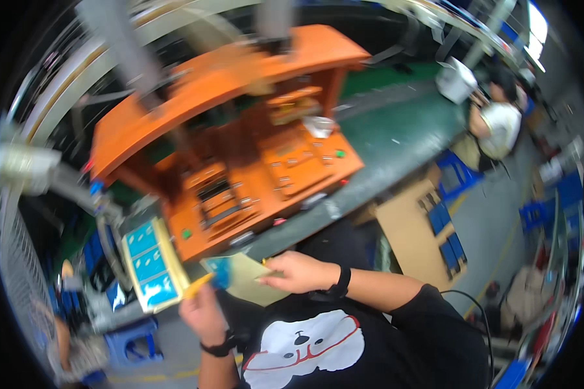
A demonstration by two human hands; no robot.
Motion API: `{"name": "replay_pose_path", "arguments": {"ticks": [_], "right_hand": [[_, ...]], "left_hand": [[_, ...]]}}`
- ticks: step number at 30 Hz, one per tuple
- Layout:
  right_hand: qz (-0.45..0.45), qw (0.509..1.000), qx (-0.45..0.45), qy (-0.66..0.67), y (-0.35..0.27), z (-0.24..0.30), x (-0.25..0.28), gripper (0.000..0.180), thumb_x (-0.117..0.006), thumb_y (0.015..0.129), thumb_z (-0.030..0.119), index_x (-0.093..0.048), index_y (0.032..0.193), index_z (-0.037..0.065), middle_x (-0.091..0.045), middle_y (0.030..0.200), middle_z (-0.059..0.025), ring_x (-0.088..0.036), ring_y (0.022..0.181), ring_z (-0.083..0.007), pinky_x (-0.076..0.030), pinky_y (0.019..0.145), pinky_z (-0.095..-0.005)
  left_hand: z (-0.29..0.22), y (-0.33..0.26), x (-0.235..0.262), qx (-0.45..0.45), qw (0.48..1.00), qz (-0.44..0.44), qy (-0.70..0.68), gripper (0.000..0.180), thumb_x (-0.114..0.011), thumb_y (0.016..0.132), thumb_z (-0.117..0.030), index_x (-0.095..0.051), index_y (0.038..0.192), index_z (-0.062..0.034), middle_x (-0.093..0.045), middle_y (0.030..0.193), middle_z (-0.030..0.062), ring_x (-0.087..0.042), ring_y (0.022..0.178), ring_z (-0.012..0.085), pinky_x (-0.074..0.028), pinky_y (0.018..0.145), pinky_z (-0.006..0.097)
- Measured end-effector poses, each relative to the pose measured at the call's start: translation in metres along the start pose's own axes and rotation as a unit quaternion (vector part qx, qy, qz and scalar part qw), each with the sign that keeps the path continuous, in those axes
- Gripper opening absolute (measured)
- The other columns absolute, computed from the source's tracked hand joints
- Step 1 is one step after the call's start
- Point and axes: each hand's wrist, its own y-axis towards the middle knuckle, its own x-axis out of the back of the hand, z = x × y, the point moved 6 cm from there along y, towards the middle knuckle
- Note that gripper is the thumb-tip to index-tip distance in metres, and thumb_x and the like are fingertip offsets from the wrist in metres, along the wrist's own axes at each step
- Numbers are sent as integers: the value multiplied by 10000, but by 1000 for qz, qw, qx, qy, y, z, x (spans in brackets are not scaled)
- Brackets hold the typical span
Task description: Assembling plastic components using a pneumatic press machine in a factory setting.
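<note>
right hand (pixel 297 271) has its fingers closed on the right edge of a pale yellow-green sheet (pixel 248 280), held just in front of the black t-shirt (pixel 383 343) at the near side of the bench (pixel 396 133). there's a blue patch (pixel 221 272) at the left end of that sheet, between the two hands. left hand (pixel 204 316) is lower and to the left, fingers pinched together on a slim yellow piece (pixel 198 285) that points up toward the blue patch. it's pretty blurry there, so i honestly can't tell if the yellow piece touches the patch or what it is exactly.

just beyond the left hand there's a backing sheet (pixel 174 249) with three blue panels (pixel 150 264) in a row. on the far side of the hands sits a big orange fixture (pixel 227 78), with a small white container (pixel 318 127) at its right. over on the far right a co-worker (pixel 499 123) sits by a white bucket (pixel 456 82), near a blue stool (pixel 457 175).
</note>
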Motion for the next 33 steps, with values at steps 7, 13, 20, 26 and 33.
{"name": "replay_pose_path", "arguments": {"ticks": [7,13,20,26,33], "right_hand": [[-670,657,-244,245,-294,-229,97,225,-566,1006,145,-603,1134,-37,-693,1047,-106,-646,866,-172,-533,767,-334],[-570,405,-479,531,-480,-261,-68,306,-567,1013,335,-529,848,80,-474,630,-60,-419,450,-180,-303,374,-333],[-720,258,-395,509,-553,-341,-116,290,-508,1039,380,-548,966,102,-535,697,-39,-505,519,-198,-335,410,-319],[-678,229,-416,561,-500,-320,-80,250,-487,993,321,-496,1135,115,-597,793,-67,-574,566,-197,-452,440,-312],[-566,741,-202,299,-232,-147,125,184,-593,976,111,-606,1150,55,-644,893,-13,-587,731,-76,-487,630,-225]], "left_hand": [[-42,21,-69,51,967,131,-211,234,-509,1051,-238,-588,1128,-32,-662,1034,91,-636,908,143,-508,762,247],[-11,-4,-143,50,942,294,-150,170,-553,1021,-124,-574,1139,-3,-670,988,89,-652,831,145,-534,745,272],[-12,-33,-207,11,940,340,-12,116,-594,989,-62,-612,1078,10,-648,846,56,-615,735,127,-509,698,252],[-34,-25,-190,-18,942,333,42,121,-625,957,-36,-658,1049,34,-689,923,78,-646,788,130,-530,751,265],[-78,-10,-159,-186,917,299,188,181,-682,877,-28,-690,1049,27,-719,962,114,-675,825,202,-518,780,298]]}}
